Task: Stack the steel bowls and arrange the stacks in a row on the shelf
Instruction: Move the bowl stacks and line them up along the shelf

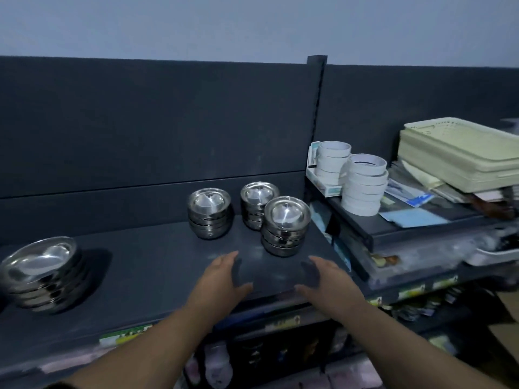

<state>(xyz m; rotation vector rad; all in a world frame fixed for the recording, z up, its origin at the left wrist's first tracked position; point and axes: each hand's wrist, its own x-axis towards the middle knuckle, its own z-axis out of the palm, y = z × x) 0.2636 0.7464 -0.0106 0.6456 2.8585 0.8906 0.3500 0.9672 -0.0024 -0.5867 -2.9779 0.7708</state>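
Dim grey light is falling on a dark shelf (157, 256), with a dark back panel (140, 122) behind it and a pale wall (252, 23) above.

Four stacks of steel bowls are sitting on the shelf. The big stack (42, 272) is standing at the far left, well apart from the rest, and its top bowl is looking tilted. Three smaller ones are clustering near the right end: left small stack (210, 213), back small stack (258, 204) and front small stack (285, 226). The front one is sitting forward of the other two and close against the back one; cannot tell if they are touching. No row is formed yet.

Left hand (224, 276) and right hand (323, 279) are hovering over the front of the shelf, just short of the front small stack, palms facing each other. Fingers (229, 259) on both hands are lying straight and close together, gripping nothing.

Judgement: the hands are lining up to take the front small stack from both sides.

Risks:
- Polished steel is looking slippery, so a squeeze placed low could leave the upper bowls sliding off.
- The front small stack is sitting near the shelf's right end, so a nudge rightward could tip it over the edge toward the side shelf (393, 228), where tape rolls (362, 183) and cream trays (463, 153) are crowding.
- A careless shift could knock the back small stack, which is sitting so close.
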